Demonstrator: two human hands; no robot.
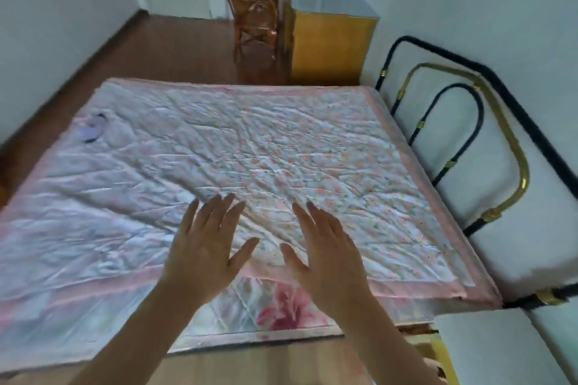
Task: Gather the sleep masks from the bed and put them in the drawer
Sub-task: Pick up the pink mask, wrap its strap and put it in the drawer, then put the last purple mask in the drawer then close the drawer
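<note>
Head view: both hands spread empty above the bed (422,184).
Left hand (206,247) and right hand (328,259) hover lower centre; a lilac sleep mask (93,129) lies upper left.

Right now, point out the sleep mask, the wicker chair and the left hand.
sleep mask (93,131): head view, middle of its lilac fabric.
wicker chair (255,9): head view, its woven backrest.
left hand (208,247): head view, back of the hand.
</note>
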